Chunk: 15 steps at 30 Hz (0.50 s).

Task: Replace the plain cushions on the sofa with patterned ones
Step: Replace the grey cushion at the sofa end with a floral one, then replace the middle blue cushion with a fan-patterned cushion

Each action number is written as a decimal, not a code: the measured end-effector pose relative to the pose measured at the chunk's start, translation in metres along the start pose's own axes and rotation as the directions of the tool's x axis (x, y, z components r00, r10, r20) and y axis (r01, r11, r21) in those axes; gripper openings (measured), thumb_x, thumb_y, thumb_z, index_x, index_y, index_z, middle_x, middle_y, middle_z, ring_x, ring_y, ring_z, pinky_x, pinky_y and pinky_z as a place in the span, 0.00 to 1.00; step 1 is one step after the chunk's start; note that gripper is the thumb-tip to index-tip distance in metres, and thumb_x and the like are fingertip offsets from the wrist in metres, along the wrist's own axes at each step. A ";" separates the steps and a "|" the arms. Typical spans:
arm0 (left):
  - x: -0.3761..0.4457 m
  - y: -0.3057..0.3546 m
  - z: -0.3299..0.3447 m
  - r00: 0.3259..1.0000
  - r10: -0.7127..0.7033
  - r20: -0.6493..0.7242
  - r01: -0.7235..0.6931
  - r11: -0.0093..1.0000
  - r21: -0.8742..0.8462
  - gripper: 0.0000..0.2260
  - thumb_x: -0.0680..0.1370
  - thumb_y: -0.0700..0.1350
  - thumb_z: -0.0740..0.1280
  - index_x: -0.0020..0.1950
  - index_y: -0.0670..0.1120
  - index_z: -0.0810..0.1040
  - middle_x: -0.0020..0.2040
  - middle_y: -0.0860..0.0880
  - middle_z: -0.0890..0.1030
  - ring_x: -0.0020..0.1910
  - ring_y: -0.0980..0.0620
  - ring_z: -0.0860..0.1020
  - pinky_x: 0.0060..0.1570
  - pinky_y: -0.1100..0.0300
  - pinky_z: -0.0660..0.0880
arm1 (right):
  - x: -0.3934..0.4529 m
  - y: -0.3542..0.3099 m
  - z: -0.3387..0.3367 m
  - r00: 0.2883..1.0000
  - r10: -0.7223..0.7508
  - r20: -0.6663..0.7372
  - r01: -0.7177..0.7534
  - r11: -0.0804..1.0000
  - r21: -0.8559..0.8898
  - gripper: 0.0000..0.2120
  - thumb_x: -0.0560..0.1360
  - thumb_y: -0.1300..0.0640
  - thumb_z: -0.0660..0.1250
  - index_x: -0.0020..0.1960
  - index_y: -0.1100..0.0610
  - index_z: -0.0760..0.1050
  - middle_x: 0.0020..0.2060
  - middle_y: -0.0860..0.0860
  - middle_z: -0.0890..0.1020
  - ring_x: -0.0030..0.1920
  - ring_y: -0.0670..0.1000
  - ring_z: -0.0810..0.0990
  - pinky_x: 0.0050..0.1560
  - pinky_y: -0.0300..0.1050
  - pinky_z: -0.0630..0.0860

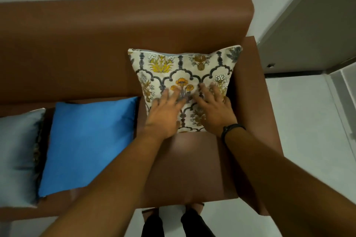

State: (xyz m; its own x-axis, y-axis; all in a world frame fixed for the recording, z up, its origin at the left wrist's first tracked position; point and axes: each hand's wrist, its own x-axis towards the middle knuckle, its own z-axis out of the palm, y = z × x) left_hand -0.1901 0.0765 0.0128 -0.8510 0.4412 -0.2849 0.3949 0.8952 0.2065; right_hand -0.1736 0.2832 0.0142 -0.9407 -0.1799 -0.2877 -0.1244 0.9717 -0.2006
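A patterned cushion (185,71), cream with yellow flowers and dark arches, leans against the backrest at the right end of the brown sofa (96,44). My left hand (165,113) and my right hand (213,109) both lie flat on its lower front, fingers spread, pressing the fabric without gripping it. A plain bright blue cushion (88,146) lies flat on the seat to the left. A plain pale grey-blue cushion (17,156) lies at the far left, partly cut off by the frame edge.
The sofa's right armrest (256,121) stands just beside the patterned cushion. Pale floor tiles (308,140) lie to the right, with a grey door frame (300,25) at the upper right. My feet (173,223) stand close to the sofa's front edge.
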 end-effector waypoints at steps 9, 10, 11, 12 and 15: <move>-0.148 -0.169 0.031 0.815 -0.574 0.078 0.558 0.744 -0.367 0.37 0.78 0.58 0.70 0.80 0.41 0.64 0.79 0.40 0.66 0.76 0.37 0.66 0.68 0.39 0.69 | -0.071 -0.088 0.061 0.799 0.411 0.438 -0.587 0.691 0.422 0.42 0.77 0.45 0.73 0.83 0.56 0.57 0.79 0.58 0.65 0.75 0.61 0.70 0.70 0.53 0.73; -0.175 -0.190 0.039 0.773 -0.630 0.083 0.604 0.688 -0.402 0.36 0.77 0.58 0.72 0.79 0.40 0.66 0.77 0.38 0.68 0.74 0.36 0.68 0.67 0.39 0.70 | -0.078 -0.114 0.070 0.773 0.353 0.527 -0.606 0.655 0.451 0.40 0.78 0.46 0.73 0.83 0.57 0.59 0.79 0.57 0.67 0.75 0.60 0.71 0.70 0.52 0.73; -0.203 -0.217 0.048 0.725 -0.681 0.106 0.649 0.623 -0.437 0.37 0.77 0.58 0.73 0.78 0.40 0.67 0.76 0.37 0.69 0.73 0.35 0.69 0.67 0.39 0.70 | -0.080 -0.146 0.081 0.748 0.293 0.596 -0.623 0.620 0.476 0.38 0.78 0.47 0.73 0.82 0.57 0.61 0.78 0.57 0.69 0.74 0.58 0.72 0.72 0.52 0.73; -0.225 -0.242 0.059 0.685 -0.714 0.144 0.684 0.562 -0.465 0.38 0.76 0.60 0.72 0.78 0.40 0.66 0.76 0.37 0.69 0.73 0.35 0.69 0.67 0.39 0.70 | -0.081 -0.173 0.093 0.725 0.250 0.642 -0.641 0.587 0.495 0.36 0.79 0.47 0.73 0.80 0.58 0.63 0.77 0.57 0.70 0.72 0.57 0.73 0.72 0.53 0.73; -0.278 -0.307 0.089 0.613 -0.725 0.314 0.747 0.402 -0.530 0.41 0.76 0.64 0.69 0.83 0.47 0.59 0.79 0.39 0.66 0.76 0.34 0.68 0.70 0.40 0.68 | -0.078 -0.245 0.124 0.696 0.188 0.693 -0.675 0.501 0.541 0.32 0.80 0.48 0.73 0.77 0.56 0.64 0.76 0.56 0.72 0.68 0.54 0.75 0.69 0.47 0.73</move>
State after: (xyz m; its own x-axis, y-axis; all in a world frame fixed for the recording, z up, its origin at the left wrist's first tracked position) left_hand -0.0440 -0.3157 -0.0548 -0.6991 -0.3584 -0.6187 -0.6603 0.6558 0.3661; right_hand -0.0307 0.0401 -0.0300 -0.4589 -0.0481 -0.8872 0.7439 0.5252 -0.4133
